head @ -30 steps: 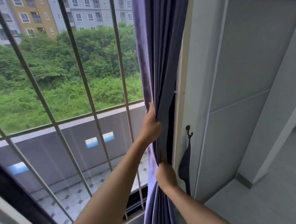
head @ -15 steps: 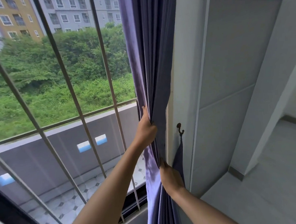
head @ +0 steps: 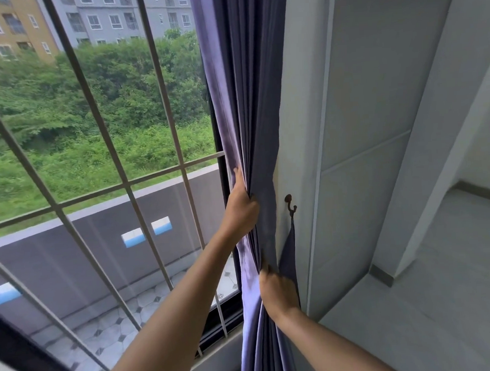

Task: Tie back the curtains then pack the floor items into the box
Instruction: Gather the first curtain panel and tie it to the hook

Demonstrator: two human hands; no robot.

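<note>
A long purple fabric curtain (head: 250, 99) hangs gathered into a narrow bundle of folds at the right edge of the window, pressed close against the pale grey wall (head: 297, 124). The left hand (head: 241, 211) is clenched around the bundle from its window side, fingers wrapped into the folds, arm reaching up from the lower left. Lower down, the right hand (head: 277, 293) is closed on the curtain's wall-side edge — its knuckles face the camera and the fingertips are hidden in the cloth.

On the wall just beside the bundle sits a small dark metal hook (head: 290, 207), and from it hangs a narrow strip of the same purple fabric, a tieback (head: 289, 257), which drops down to touch or pass behind the right hand; I cannot tell whether that hand grips it too.

To the left, slanted grey metal window bars (head: 116, 164) cross the glass, with green bushes and apartment blocks beyond — and a tiled balcony below. To the right lies a light grey floor (head: 446, 302).
</note>
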